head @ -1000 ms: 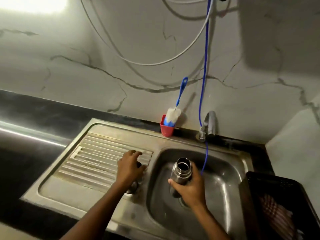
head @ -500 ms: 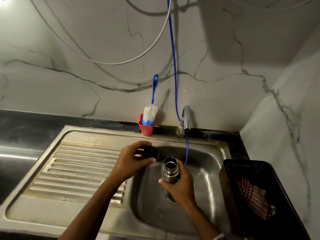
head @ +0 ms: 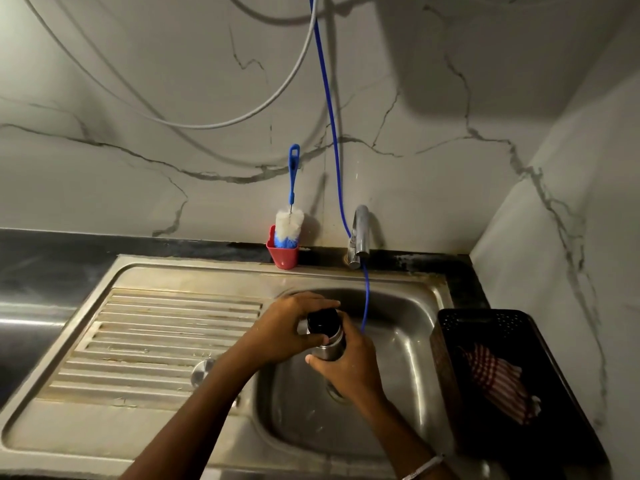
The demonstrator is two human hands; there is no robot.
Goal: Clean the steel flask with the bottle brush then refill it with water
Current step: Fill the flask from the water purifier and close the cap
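Note:
Over the sink basin (head: 408,344), my right hand (head: 349,370) grips the body of the steel flask (head: 330,348), held upright. My left hand (head: 294,329) holds the black cap (head: 322,322) on top of the flask's mouth, fingers curled round it. The bottle brush (head: 290,223), with a blue handle and white bristles, stands head-down in a red cup (head: 283,257) at the back of the sink, against the wall.
A steel tap (head: 360,233) stands behind the basin, with a blue hose (head: 329,109) hanging past it into the basin. The ribbed drainboard (head: 156,341) lies left, with a small round steel piece (head: 203,370) on it. A black basket (head: 512,375) with a checked cloth (head: 498,382) sits right.
My left hand lifted the black cap off the drainboard, carried it right, and now holds it on the flask's mouth. The view has shifted right.

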